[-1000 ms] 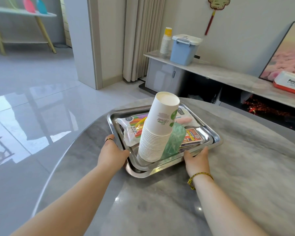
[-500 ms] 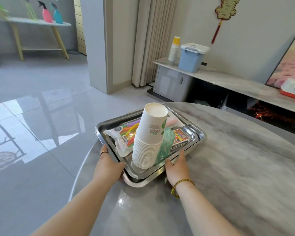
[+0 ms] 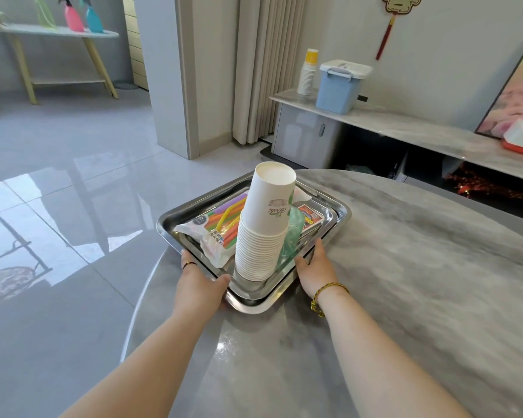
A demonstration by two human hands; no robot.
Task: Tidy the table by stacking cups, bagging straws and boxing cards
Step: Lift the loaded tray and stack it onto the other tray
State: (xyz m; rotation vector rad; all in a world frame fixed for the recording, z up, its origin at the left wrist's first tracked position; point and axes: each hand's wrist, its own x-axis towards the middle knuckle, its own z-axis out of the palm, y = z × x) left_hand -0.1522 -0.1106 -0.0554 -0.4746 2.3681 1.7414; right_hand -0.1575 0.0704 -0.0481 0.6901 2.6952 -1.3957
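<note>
At the table's [image 3: 405, 267] 9 o'clock edge, on a steel tray [image 3: 341, 212]: cup stack [image 3: 263, 236] upright at centre, straw bag [image 3: 218, 230] at its 9 o'clock, card box [image 3: 310, 220] at 2 o'clock; sorting looks done. Left hand [image 3: 200, 285] and right hand [image 3: 316, 273] each clasp the near rim, thumbs on top. The next move likely calls for a level carry; the tray's left side overhangs floor, with bare tabletop toward 3 o'clock.

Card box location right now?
Head view: the card box lies flat in the metal tray, right of the cup stack, partly behind a green bag.
</note>
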